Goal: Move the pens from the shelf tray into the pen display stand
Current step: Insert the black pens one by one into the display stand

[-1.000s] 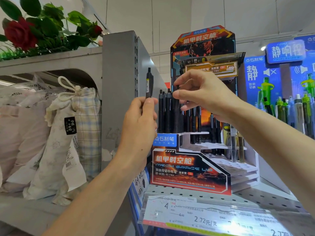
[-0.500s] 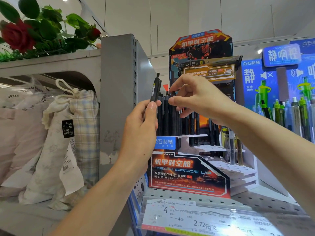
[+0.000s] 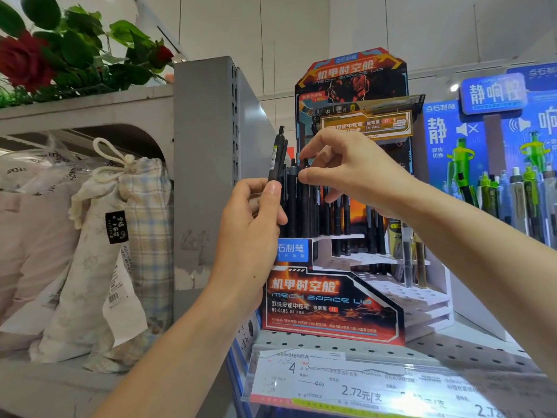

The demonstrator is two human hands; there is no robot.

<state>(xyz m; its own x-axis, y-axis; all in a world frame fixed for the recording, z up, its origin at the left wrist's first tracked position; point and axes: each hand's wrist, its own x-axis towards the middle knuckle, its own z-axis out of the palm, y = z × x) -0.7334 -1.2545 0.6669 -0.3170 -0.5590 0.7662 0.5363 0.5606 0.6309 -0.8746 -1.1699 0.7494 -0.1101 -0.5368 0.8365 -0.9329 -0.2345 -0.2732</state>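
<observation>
The pen display stand [image 3: 331, 306] is a red and black stepped cardboard unit with white hole tiers, standing on the perforated shelf. Several black pens [image 3: 304, 212] stand upright in its top left tier. My left hand [image 3: 250, 233] is in front of the stand's left side and grips black pens [image 3: 278, 155] that stick up, tilted slightly right. My right hand [image 3: 346, 173] hovers over the standing pens, thumb and forefinger pinched at the top of one of them. The shelf tray is not in view.
A grey shelf upright [image 3: 205, 164] rises left of the stand. Cloth drawstring bags [image 3: 99, 254] fill the left shelf, with fake roses [image 3: 24, 61] above. A blue display with green pens [image 3: 512, 188] stands at right. Price labels [image 3: 346, 384] line the shelf edge.
My left hand has moved right toward the stand and its pens have tilted right. My right hand has stayed pinched over the standing pens. The view has shifted slightly.
</observation>
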